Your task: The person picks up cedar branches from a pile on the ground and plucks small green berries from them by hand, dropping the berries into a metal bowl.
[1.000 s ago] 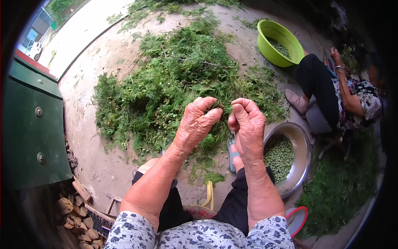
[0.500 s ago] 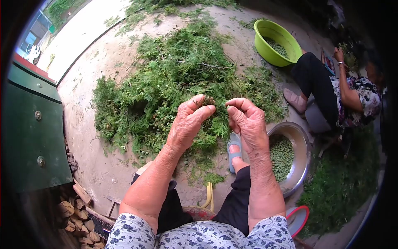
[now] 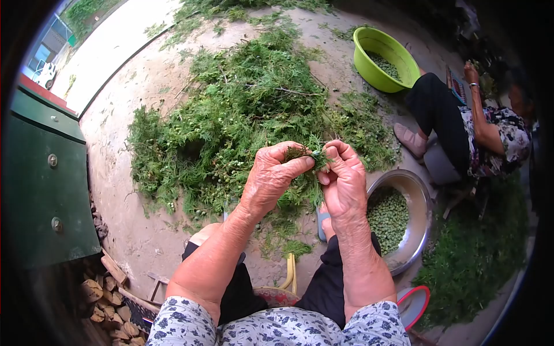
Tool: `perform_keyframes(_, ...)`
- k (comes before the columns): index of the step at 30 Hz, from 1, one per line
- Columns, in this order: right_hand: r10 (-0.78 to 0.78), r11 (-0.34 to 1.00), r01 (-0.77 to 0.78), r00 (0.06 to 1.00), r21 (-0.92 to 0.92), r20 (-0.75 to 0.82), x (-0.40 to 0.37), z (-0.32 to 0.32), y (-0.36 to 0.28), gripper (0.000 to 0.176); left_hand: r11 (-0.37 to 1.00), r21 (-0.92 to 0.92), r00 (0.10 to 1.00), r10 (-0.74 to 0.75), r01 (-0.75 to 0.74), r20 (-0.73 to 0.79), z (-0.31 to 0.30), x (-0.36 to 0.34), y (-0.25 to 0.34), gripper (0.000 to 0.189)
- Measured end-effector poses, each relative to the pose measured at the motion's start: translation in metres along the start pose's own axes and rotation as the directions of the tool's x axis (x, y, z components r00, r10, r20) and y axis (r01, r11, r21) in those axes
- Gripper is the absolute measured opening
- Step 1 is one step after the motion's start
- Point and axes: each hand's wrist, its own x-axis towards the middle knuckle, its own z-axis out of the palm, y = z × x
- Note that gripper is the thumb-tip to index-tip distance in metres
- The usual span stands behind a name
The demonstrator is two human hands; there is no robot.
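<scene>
My left hand (image 3: 272, 176) pinches a small evergreen sprig (image 3: 315, 158) with scale-like leaves and a pale green cone showing near the fingertips. My right hand (image 3: 346, 181) is closed at the sprig's other side, thumb and forefinger pressed against it; exactly what sits between those fingertips is partly hidden. Beneath and beyond both hands spreads a heap of cut evergreen branches (image 3: 231, 109) dotted with green cones. Right of my right wrist stands a metal basin (image 3: 427, 210) holding many picked green cones (image 3: 388, 222).
A lime-green tub (image 3: 378, 78) with cones stands at the upper right. Beside it a seated person (image 3: 485, 124) holds greenery. A red-rimmed bowl (image 3: 426, 300) lies near my right elbow. At left are a green metal panel (image 3: 49, 184) and split firewood (image 3: 109, 305).
My hands have come together over the sprig, the left shifting right. My right fingers, apart from it before, now touch it. My right knee has moved outward toward the basin.
</scene>
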Motion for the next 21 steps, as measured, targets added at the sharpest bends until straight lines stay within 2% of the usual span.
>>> perform_keyframes(2, 0.021, 0.999, -0.021, 1.000, 0.033, -0.006, 0.000, 0.000, -0.001, 0.009, 0.999, 0.049, 1.000, -0.018, 0.018, -0.001, -0.001, -0.001, 0.002, 0.012)
perform_keyframes(4, -0.066, 0.998, 0.065, 0.997, -0.014, -0.033, 0.002, -0.006, -0.004, 0.007, 0.995, 0.097, 0.999, -0.037, 0.038, -0.003, -0.003, -0.002, 0.003, 0.011)
perform_keyframes(5, -0.187, 0.980, 0.184, 0.982, -0.075, -0.038, 0.007, -0.006, -0.011, 0.006, 0.997, 0.080, 0.999, -0.013, 0.015, -0.031, -0.004, -0.004, 0.003, 0.011)
perform_keyframes(7, -0.233, 0.972, 0.231, 0.971, -0.034, -0.056, 0.009, 0.001, -0.024, 0.006, 0.998, 0.064, 0.998, 0.015, -0.011, -0.056, -0.006, -0.004, 0.004, 0.010)
perform_keyframes(9, -0.208, 0.978, 0.207, 0.978, -0.024, -0.035, 0.009, 0.000, -0.026, 0.006, 0.997, 0.077, 0.998, 0.026, -0.021, -0.065, -0.008, -0.004, 0.003, 0.011)
perform_keyframes(11, -0.033, 0.998, 0.039, 0.990, -0.044, 0.135, 0.005, -0.005, -0.024, 0.008, 0.992, 0.116, 0.997, 0.051, -0.045, -0.055, -0.009, -0.004, 0.001, 0.012)
perform_keyframes(12, 0.028, 0.993, -0.012, 0.991, -0.122, 0.133, 0.001, -0.004, -0.023, 0.009, 0.983, 0.177, 0.996, 0.062, -0.050, -0.060, -0.008, -0.003, 0.000, 0.013)
perform_keyframes(13, 0.029, 0.992, -0.013, 0.991, -0.122, 0.132, -0.001, 0.000, -0.023, 0.009, 0.970, 0.237, 0.995, 0.073, -0.056, -0.066, -0.008, -0.003, -0.001, 0.014)
perform_keyframes(14, -0.051, 0.917, 0.107, 0.987, -0.385, 0.154, -0.004, 0.005, -0.022, 0.010, 0.970, 0.238, 0.995, 0.073, -0.055, -0.067, -0.008, -0.004, 0.000, 0.014)
perform_keyframes(15, -0.122, 0.759, 0.219, 0.973, -0.613, 0.196, -0.006, 0.010, -0.022, 0.012, 0.967, 0.253, 0.995, 0.064, -0.044, -0.072, -0.007, -0.005, 0.002, 0.014)
perform_keyframes(16, -0.125, 0.703, 0.253, 0.964, -0.664, 0.235, -0.008, 0.014, -0.024, 0.016, 0.963, 0.267, 0.995, 0.055, -0.032, -0.077, -0.007, -0.005, 0.003, 0.014)
perform_keyframes(17, -0.125, 0.703, 0.252, 0.964, -0.665, 0.234, -0.007, 0.013, -0.022, 0.016, 0.963, 0.267, 0.996, 0.054, -0.032, -0.077, -0.007, -0.004, 0.002, 0.014)
perform_keyframes(19, -0.182, 0.573, 0.389, 0.918, -0.721, 0.351, -0.003, 0.008, -0.017, 0.017, 0.962, 0.260, 0.991, 0.108, -0.085, -0.075, -0.009, -0.002, -0.002, 0.014)
perform_keyframes(21, -0.199, 0.561, 0.405, 0.913, -0.722, 0.357, -0.002, 0.009, -0.015, 0.014, 0.952, 0.292, 0.991, 0.119, -0.094, -0.069, -0.010, -0.004, -0.001, 0.014)
